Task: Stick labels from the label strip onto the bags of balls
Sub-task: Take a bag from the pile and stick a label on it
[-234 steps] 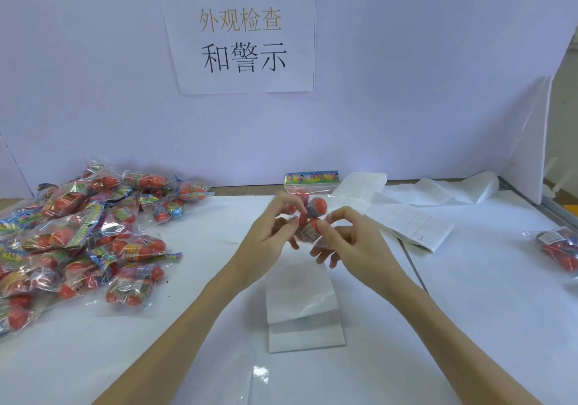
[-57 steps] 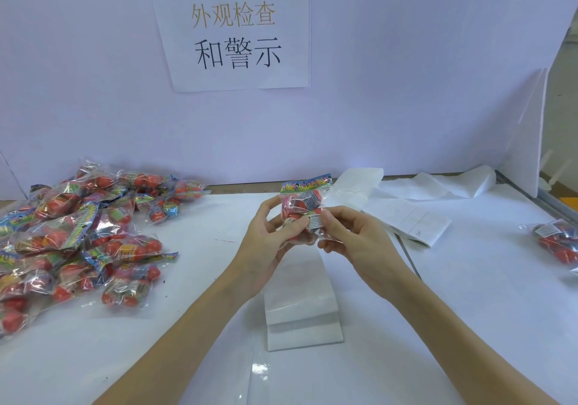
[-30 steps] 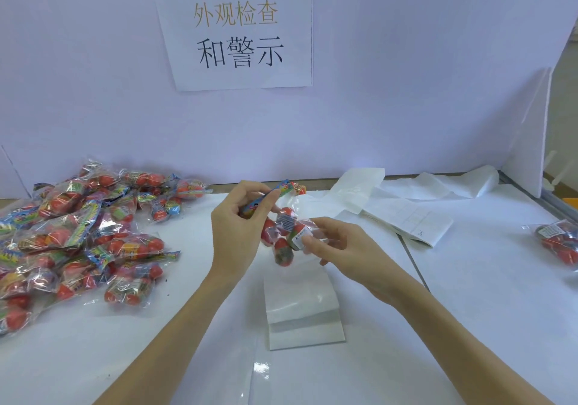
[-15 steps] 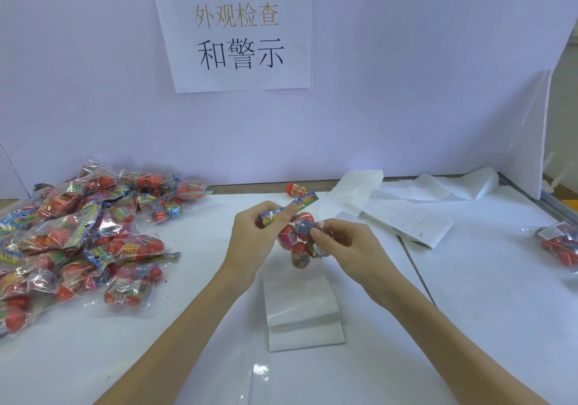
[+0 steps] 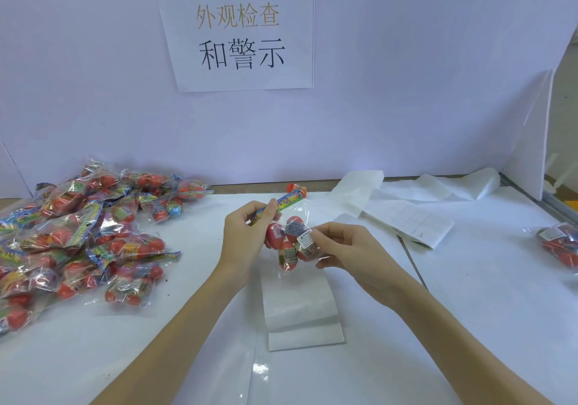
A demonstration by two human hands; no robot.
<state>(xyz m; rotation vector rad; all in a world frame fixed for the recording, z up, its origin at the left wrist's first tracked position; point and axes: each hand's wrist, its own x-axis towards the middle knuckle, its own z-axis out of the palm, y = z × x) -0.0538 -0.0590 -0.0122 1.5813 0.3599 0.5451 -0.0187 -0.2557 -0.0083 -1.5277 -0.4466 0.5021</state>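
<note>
A clear bag of red balls (image 5: 289, 242) hangs above the table's middle, held in both hands. My left hand (image 5: 244, 238) pinches its colourful header card at the top. My right hand (image 5: 341, 248) grips the bag's lower right side, thumb pressing a small white label (image 5: 306, 238) stuck on the bag. The label strip (image 5: 406, 220) lies folded at the back right, white with a printed grid. A pile of several bags of balls (image 5: 78, 242) covers the table's left side.
One bag of balls (image 5: 560, 243) lies at the far right edge. Folded white backing paper (image 5: 300, 304) rests under my hands. A small orange item (image 5: 295, 188) sits by the back wall. A paper sign (image 5: 237, 29) hangs on the white partition.
The bag has been turned from upright and facing me to hanging sideways from its header card. My left hand shifted to the header; my right thumb stays on the label.
</note>
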